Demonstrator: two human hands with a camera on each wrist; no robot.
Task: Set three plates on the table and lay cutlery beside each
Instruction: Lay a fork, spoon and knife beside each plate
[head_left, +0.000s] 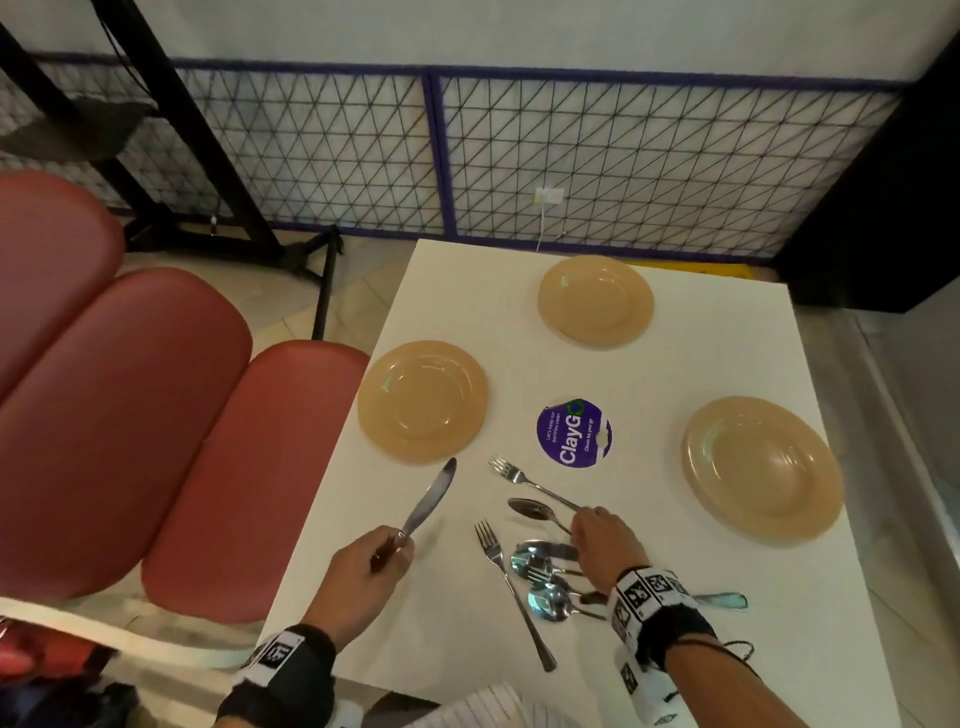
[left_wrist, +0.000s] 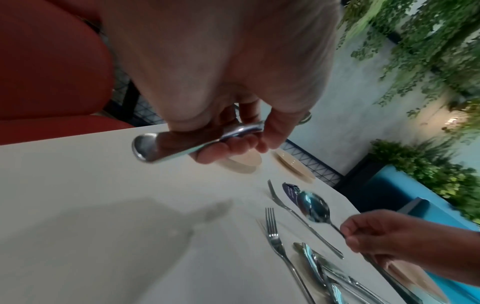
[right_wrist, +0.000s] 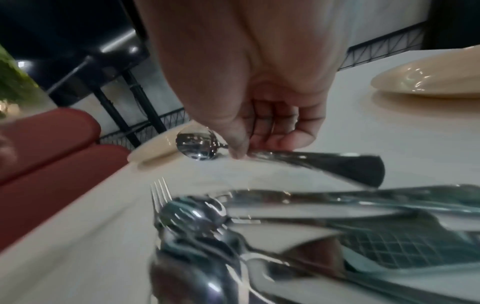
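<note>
Three tan plates stand on the white table (head_left: 649, 395): a left plate (head_left: 423, 400), a far plate (head_left: 595, 300) and a right plate (head_left: 761, 470). My left hand (head_left: 400, 545) (left_wrist: 233, 139) grips a table knife (head_left: 428, 501) (left_wrist: 166, 146) by its handle, blade pointing at the left plate. My right hand (head_left: 582, 519) (right_wrist: 249, 150) pinches the handle of a spoon (head_left: 532, 511) (right_wrist: 197, 146) just above the table. A fork (head_left: 530, 480) lies beside that spoon, another fork (head_left: 511, 587) nearer me. A heap of cutlery (head_left: 550, 577) sits under my right wrist.
A round purple sticker (head_left: 574, 434) marks the table's middle. A red padded bench (head_left: 130, 415) runs along the table's left edge. Beyond the table stand a wire mesh fence (head_left: 571, 156) and black stand legs (head_left: 322, 280).
</note>
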